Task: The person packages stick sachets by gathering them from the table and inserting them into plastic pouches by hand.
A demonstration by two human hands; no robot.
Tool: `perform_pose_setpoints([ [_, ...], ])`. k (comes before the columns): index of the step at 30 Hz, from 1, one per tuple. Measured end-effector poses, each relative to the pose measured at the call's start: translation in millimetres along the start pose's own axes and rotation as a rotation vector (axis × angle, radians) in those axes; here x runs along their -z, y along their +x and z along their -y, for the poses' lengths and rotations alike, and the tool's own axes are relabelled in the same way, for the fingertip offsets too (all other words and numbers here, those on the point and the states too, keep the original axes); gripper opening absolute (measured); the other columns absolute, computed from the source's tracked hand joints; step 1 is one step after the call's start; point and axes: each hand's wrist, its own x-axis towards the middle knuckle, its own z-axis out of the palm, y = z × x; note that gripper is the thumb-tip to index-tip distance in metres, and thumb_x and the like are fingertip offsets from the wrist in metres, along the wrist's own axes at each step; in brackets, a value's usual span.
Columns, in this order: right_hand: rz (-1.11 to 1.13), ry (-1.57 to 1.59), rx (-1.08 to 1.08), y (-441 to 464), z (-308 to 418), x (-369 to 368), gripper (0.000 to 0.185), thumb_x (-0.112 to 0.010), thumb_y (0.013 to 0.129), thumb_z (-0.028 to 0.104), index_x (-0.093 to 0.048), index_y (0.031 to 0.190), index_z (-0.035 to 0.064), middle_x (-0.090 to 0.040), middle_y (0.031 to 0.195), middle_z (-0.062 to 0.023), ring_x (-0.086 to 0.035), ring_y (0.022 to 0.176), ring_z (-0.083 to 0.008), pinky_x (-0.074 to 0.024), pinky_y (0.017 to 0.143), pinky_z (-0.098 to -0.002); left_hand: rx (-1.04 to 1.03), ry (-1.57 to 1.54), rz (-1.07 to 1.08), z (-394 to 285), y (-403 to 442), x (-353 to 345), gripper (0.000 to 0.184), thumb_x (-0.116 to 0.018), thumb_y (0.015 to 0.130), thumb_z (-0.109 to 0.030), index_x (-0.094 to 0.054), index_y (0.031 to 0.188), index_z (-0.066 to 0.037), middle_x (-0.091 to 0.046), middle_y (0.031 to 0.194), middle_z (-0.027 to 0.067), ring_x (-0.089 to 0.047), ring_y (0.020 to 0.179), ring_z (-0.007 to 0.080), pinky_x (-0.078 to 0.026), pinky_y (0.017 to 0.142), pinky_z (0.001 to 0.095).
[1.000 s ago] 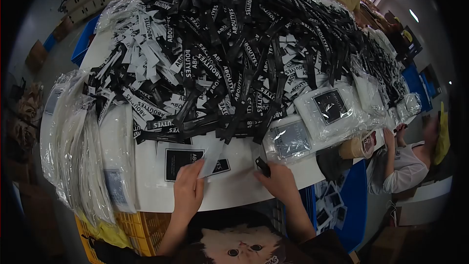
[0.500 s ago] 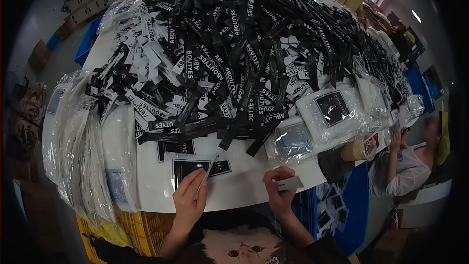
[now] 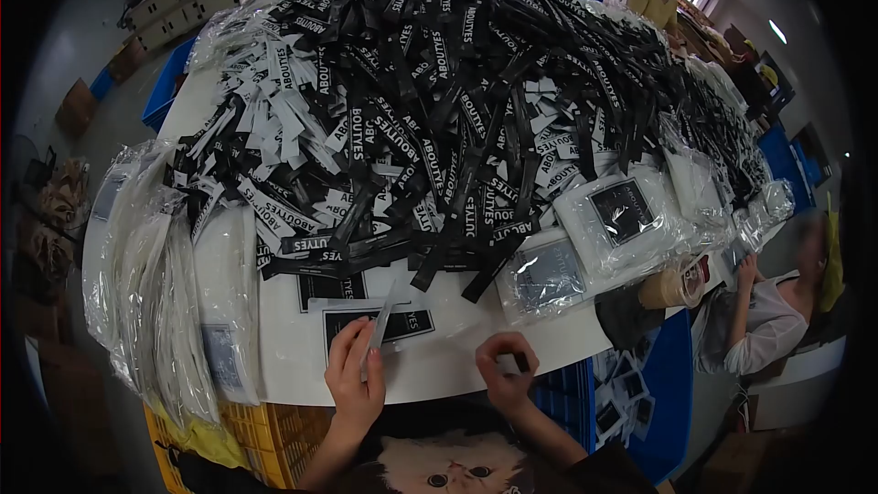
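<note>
Near the table's front edge, my left hand point(image 3: 357, 373) pinches a thin translucent plastic bag point(image 3: 383, 311) that stands up edge-on. Under and beyond it lie black printed cards point(image 3: 402, 324), partly covered by clear plastic. My right hand point(image 3: 508, 370) is to the right at the table edge, fingers curled round a small piece with a dark end, too small to name. A large heap of black and white strips point(image 3: 430, 128) printed "ABOUTYES" rises just beyond both hands.
Stacks of clear bags point(image 3: 155, 284) lie at the left, more packs point(image 3: 549, 276) at the right. A cup point(image 3: 672, 287) stands on the right edge. Below are a yellow crate point(image 3: 265, 439) and a blue bin point(image 3: 663, 393). One person point(image 3: 764, 316) is at the right, another point(image 3: 654, 0) farther back.
My right hand has moved slightly left, and the pale strip that stuck out of it now shows only as a small dark-ended piece. The bag in my left hand has turned edge-on.
</note>
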Motion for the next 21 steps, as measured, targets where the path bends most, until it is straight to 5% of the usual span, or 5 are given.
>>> perform_pose_setpoints([
  [6,-0.058,0.13,-0.072,-14.0,-22.5,9.2,0.01,-0.061,0.081,-0.002,-0.053,0.075,-0.0009,-0.051,0.061,-0.0025,-0.046,0.052,-0.0078,-0.0387,0.051,-0.0208,-0.002,-0.005,0.046,0.5,-0.6,-0.2,0.03,-0.052,0.082,0.002,-0.057,0.111,0.003,-0.055,0.111,0.0191,-0.06,0.086,0.0275,-0.048,0.072,0.0302],
  [8,0.061,-0.109,0.012,-16.0,-34.8,10.1,0.013,-0.061,0.082,0.001,-0.052,0.073,-0.0013,-0.052,0.06,-0.0044,-0.046,0.052,-0.0082,-0.038,0.05,-0.0212,-0.003,-0.046,0.03,-2.0,-3.5,-3.8,0.03,-0.052,0.082,0.002,-0.058,0.111,0.003,-0.055,0.111,0.0188,-0.059,0.084,0.0266,-0.048,0.071,0.0296],
  [12,0.034,-0.017,0.092,-17.4,-19.1,6.5,0.014,-0.06,0.083,0.002,-0.052,0.072,0.0,-0.051,0.059,-0.0043,-0.045,0.05,-0.0089,-0.0361,0.048,-0.0222,0.013,-0.091,0.119,-11.9,-9.2,-10.2,0.04,-0.057,0.074,0.009,-0.057,0.113,0.002,-0.053,0.112,0.0166,-0.059,0.075,0.0214,-0.049,0.063,0.0265],
  [14,0.1,-0.283,0.018,-15.2,-25.4,6.5,0.013,-0.061,0.083,0.003,-0.052,0.073,0.0007,-0.05,0.058,-0.0034,-0.042,0.05,-0.008,-0.0341,0.047,-0.0237,0.046,-0.13,0.177,-14.6,-14.7,-14.5,0.043,-0.059,0.071,0.008,-0.057,0.114,0.002,-0.052,0.114,0.0157,-0.058,0.072,0.0197,-0.048,0.062,0.0261],
  [21,0.115,-0.142,-0.421,-6.1,-25.7,0.7,0.024,-0.056,0.089,0.013,-0.053,0.068,0.0015,-0.05,0.058,0.0018,-0.043,0.051,-0.0045,-0.0348,0.047,-0.0224,0.096,-0.193,0.448,-21.1,-13.3,-16.8,0.056,-0.067,0.06,0.002,-0.059,0.115,-0.007,-0.048,0.113,0.0105,-0.052,0.063,0.0148,-0.046,0.056,0.025],
])
